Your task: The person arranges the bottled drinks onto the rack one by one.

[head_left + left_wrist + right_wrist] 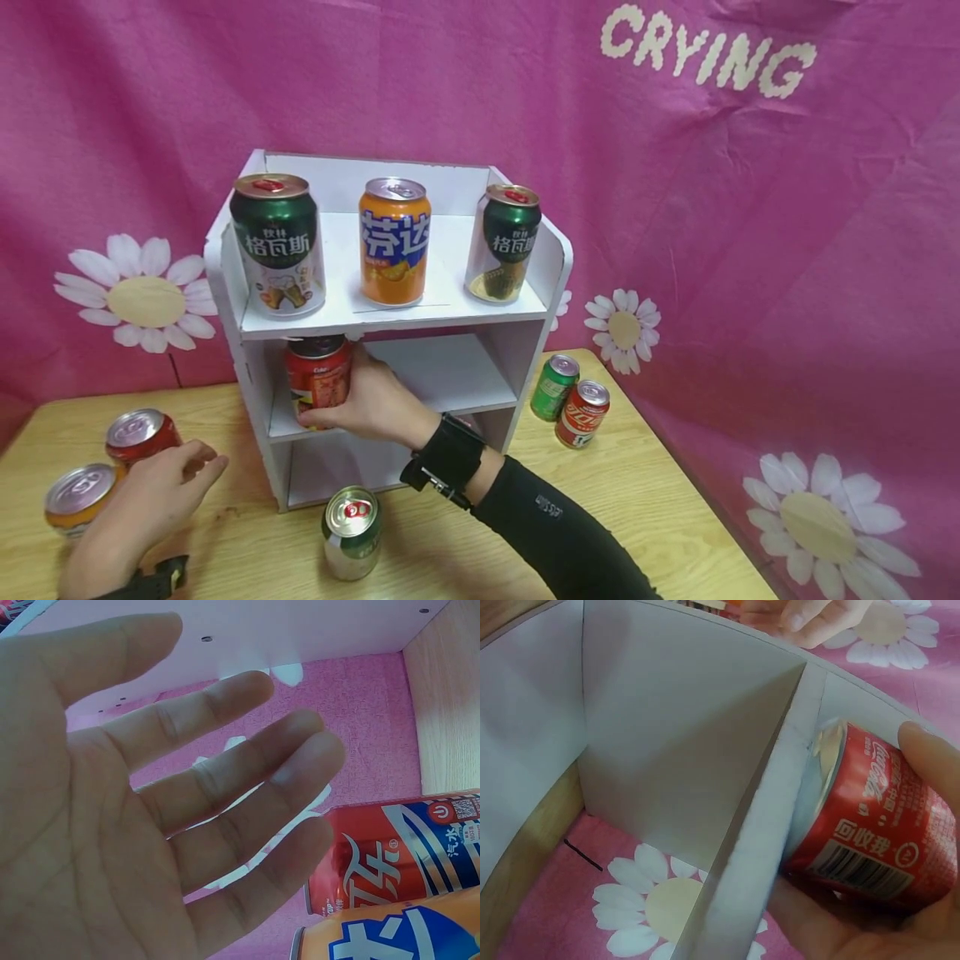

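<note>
My right hand (378, 400) grips a red Coca-Cola can (327, 377) at the left end of the middle level of a white shelf (480, 322). In the right wrist view, fingers and thumb wrap this Coca-Cola can (885, 817), whose end lies close to a shelf board (750, 825). My left hand (153, 500) hovers over the table at the left, fingers loosely extended and holding nothing. Close to it stand a red cola can (375, 862) and an orange can (405, 934); the left wrist view shows the palm (90, 847) bare.
On the top level stand two green-and-white kvass cans (277, 250) (506, 242) and an orange Fanta can (394, 250). Another green-topped can (351, 537) stands before the shelf. Right of it are a green can (553, 390) and a red can (582, 417). A pink cloth (720, 208) hangs behind.
</note>
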`<state>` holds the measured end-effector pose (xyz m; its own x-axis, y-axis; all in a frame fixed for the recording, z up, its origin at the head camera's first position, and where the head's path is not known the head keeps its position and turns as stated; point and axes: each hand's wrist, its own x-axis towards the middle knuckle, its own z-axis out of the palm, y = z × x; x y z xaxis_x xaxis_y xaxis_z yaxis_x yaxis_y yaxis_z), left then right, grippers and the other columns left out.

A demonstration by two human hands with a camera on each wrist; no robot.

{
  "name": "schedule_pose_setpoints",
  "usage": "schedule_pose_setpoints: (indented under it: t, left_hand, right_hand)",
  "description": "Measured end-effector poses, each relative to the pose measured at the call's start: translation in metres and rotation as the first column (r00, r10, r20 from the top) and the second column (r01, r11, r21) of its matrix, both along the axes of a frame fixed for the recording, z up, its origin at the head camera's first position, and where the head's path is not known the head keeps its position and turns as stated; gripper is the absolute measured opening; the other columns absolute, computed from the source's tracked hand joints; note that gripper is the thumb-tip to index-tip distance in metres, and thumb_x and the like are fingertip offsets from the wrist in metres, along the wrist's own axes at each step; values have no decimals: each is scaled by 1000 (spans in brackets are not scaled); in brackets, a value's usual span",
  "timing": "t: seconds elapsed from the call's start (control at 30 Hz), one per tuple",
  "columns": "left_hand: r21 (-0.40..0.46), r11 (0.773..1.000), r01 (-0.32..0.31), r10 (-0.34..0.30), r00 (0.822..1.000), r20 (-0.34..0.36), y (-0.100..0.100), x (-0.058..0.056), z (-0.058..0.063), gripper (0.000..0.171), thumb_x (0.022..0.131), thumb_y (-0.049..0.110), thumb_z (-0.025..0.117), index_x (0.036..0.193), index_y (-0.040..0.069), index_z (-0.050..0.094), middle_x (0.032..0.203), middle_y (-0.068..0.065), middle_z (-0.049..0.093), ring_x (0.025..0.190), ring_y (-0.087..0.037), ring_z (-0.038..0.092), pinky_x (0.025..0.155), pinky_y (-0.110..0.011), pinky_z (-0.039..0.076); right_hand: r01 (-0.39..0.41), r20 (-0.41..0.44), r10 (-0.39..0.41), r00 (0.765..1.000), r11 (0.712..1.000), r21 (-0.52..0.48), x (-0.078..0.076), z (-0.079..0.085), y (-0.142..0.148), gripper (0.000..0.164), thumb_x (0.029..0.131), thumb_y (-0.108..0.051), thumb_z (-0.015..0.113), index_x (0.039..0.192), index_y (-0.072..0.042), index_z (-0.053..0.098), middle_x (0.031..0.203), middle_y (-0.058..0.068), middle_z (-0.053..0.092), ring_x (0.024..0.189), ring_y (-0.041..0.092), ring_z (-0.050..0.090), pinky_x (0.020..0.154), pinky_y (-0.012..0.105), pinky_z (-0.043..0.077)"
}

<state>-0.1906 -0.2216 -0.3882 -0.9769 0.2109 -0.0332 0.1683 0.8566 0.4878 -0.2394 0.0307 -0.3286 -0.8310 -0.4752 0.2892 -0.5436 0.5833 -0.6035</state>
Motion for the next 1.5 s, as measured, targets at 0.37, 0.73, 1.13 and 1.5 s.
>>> schedule_pose_setpoints:
  t: [0.37, 0.73, 1.13, 1.5]
  left_hand:
    - [-7, 1000, 1, -1, 1000, 30, 1, 1, 0, 54, 88, 49, 41, 104, -1, 55, 93, -19, 59, 85, -35, 54, 66, -47, 44]
    - [-24, 1000, 5, -5, 1000, 17, 0, 2, -5, 52, 88, 48, 41, 100, 0, 56, 90, -19, 59, 84, -36, 55, 65, -47, 44]
    - [-16, 1000, 26, -25, 998, 61, 3, -3, -3, 54, 88, 49, 42, 102, -1, 55, 91, -17, 60, 82, -32, 56, 63, -45, 45]
    - [-5, 1000, 24, -24, 998, 54, 6, -2, -1, 56, 89, 49, 40, 107, -4, 52, 95, -20, 58, 82, -32, 56, 64, -45, 45]
  right_hand:
    - [-69, 138, 72, 988, 997, -24, -3, 1, 8, 69, 65, -36, 76, 118, -15, 37, 98, -9, 54, 81, -1, 53, 71, 14, 43]
    - [-16, 11, 17, 1000, 997, -77, 4, -8, -2, 74, 66, -39, 75, 121, -14, 32, 102, -8, 49, 84, -2, 51, 73, 12, 42]
    - [-40, 90, 44, 995, 998, -50, 2, -3, 8, 69, 68, -36, 74, 120, -14, 34, 101, -7, 52, 83, -1, 52, 72, 13, 43]
    - [17, -27, -18, 999, 998, -66, 5, -5, 3, 79, 62, -41, 77, 121, -12, 33, 103, -6, 48, 86, 0, 50, 75, 12, 41]
